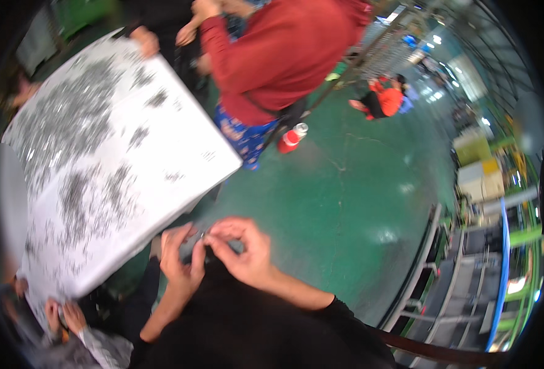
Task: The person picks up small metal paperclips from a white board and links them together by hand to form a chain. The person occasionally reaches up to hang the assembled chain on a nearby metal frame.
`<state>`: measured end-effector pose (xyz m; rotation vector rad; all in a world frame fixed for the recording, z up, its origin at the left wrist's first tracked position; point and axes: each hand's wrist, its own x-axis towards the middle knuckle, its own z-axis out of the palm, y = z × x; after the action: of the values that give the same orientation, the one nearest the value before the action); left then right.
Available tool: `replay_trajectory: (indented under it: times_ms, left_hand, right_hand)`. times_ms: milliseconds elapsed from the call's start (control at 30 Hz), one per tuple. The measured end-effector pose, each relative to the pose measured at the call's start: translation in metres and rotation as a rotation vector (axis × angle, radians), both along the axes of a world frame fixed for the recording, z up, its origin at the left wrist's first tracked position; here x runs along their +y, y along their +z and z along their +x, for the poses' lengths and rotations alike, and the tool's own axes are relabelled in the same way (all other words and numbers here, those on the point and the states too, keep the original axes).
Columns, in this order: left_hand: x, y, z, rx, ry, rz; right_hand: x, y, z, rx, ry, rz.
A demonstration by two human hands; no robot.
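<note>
My left hand and my right hand meet in front of my body, beside the near right edge of the white-covered table. Between the fingertips is a tiny shiny metal piece, too small and blurred to tell its kind. The right thumb and forefinger pinch it. My left thumb and fingers are curled against its other side. Many small dark slender pieces lie spread over the table, thickest toward the far left, with smaller clusters nearer me.
A person in a red top stands at the table's far right side. Other people's hands work at the near left corner. A red-and-white container stands on the green floor. Someone in orange crouches farther off; metal racks line the right.
</note>
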<state>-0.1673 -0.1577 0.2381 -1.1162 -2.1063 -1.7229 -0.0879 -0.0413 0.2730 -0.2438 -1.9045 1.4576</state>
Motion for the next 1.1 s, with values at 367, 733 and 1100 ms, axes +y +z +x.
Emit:
replay_trajectory:
  times_ms: [367, 733, 1100]
  left_hand:
    - [0.049, -0.011, -0.026, -0.084, -0.432, 0.059]
    - [0.036, -0.019, -0.067, -0.147, -0.940, -0.038]
    - [0.024, -0.039, -0.069, -0.191, -1.192, -0.051]
  right_hand:
    - [0.011, 0.048, 0.050, 0.009, -0.403, 0.179]
    - [-0.051, 0.087, 0.091, 0.050, -1.025, 0.373]
    - [-0.149, 0.127, 0.141, 0.247, -1.503, 0.216]
